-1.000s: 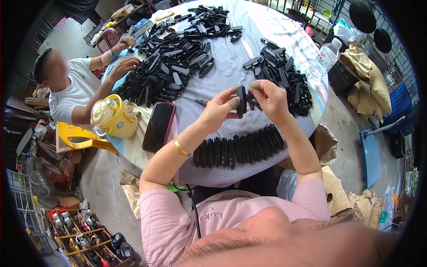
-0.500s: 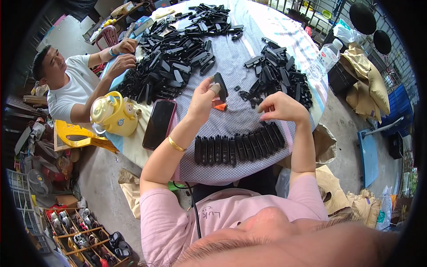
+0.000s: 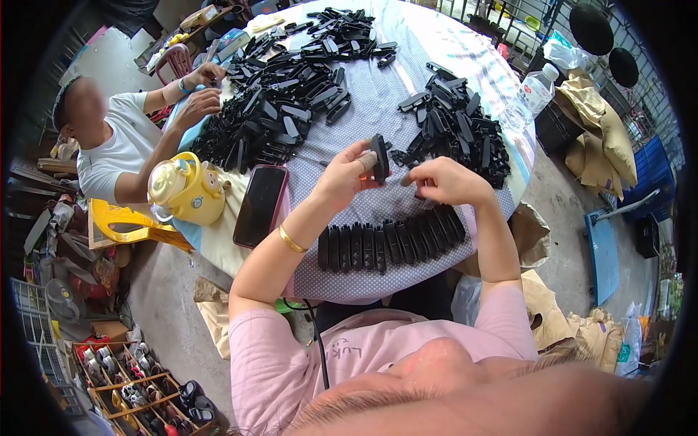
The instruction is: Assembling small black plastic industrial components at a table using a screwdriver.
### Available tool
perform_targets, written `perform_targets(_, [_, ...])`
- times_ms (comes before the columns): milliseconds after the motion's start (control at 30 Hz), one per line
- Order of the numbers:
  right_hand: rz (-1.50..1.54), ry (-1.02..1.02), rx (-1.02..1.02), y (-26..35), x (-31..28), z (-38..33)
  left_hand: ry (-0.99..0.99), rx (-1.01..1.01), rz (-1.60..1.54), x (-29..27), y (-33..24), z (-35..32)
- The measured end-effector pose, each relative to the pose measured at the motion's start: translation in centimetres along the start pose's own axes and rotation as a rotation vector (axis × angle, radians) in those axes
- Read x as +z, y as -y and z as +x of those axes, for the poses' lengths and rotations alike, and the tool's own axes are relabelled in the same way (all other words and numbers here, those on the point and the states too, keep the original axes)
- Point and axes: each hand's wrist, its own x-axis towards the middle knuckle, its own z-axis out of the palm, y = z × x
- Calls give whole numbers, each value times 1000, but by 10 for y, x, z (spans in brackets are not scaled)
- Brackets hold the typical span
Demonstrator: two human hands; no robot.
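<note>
Closed around a long black plastic part (image 3: pixel 379 160), my left hand (image 3: pixel 345 176) holds it upright above the middle of the table. To its right, my right hand (image 3: pixel 452 182) has thumb and forefinger drawn together close to the part, apart from it. Whatever small piece those fingertips may pinch is too small to make out. Below both hands, several similar black parts stand side by side in a curved row (image 3: pixel 367 248) along the near table edge. A heap of loose black parts (image 3: pixel 462 127) lies just beyond my right hand.
A larger heap of black parts (image 3: pixel 280 109) spreads over the left and far side of the cloth-covered table (image 3: pixel 374 91). At left are a phone (image 3: pixel 260 206), a yellow jug (image 3: pixel 185 190) and a seated co-worker (image 3: pixel 116 142). A plastic bottle (image 3: pixel 539 89) stands at the right edge.
My left hand has moved right and slightly down with the black part. My right hand has shifted a little left, its fingers drawing together. The small orange thing is now hidden behind my left hand.
</note>
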Motion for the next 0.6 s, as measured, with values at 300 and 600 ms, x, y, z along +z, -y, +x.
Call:
perform_targets(300, [-111, -267, -13, -17, 26, 20, -16, 17, 56, 0, 2, 2])
perform_targets(600, [-362, -131, 23, 1, 21, 10, -54, 6, 66, 1, -2, 0])
